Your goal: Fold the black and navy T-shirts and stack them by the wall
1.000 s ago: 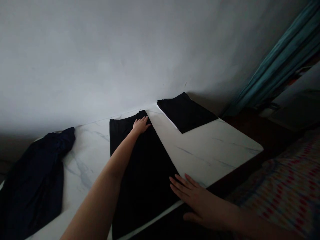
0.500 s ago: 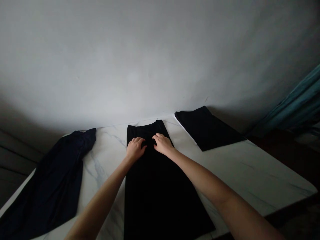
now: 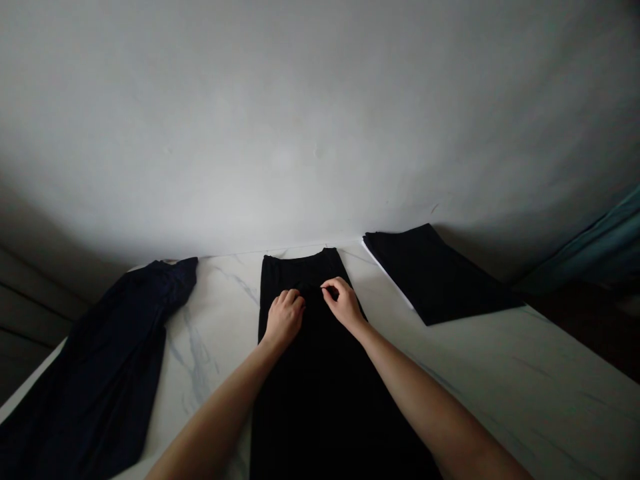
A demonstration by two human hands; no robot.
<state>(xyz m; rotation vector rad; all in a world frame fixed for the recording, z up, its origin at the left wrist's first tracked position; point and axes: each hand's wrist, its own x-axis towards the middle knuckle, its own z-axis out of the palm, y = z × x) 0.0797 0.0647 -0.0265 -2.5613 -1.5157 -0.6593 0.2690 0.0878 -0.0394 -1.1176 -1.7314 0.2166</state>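
A long black garment (image 3: 320, 387), trousers or a skirt, lies flat in the middle of the table with its narrow waist end toward the wall. Below that waist edge, my left hand (image 3: 285, 317) is closed with curled fingers on the cloth, at its left side. My right hand (image 3: 344, 303) pinches the cloth between thumb and forefinger, a short way to the right. What lies exactly between the fingertips is too dark to make out, but a slight ridge in the fabric runs between the two hands.
A dark navy garment (image 3: 110, 360) is spread along the table's left side. At the back right lies a folded black garment (image 3: 440, 277) with a white edge under it. The marble-patterned table (image 3: 475, 360) meets a pale wall (image 3: 300, 133). A teal curtain (image 3: 595, 240) hangs at far right.
Both hands have come a little nearer along the black garment, and their fingers have closed on the cloth. The view has shifted slightly, so everything sits lower or further right.
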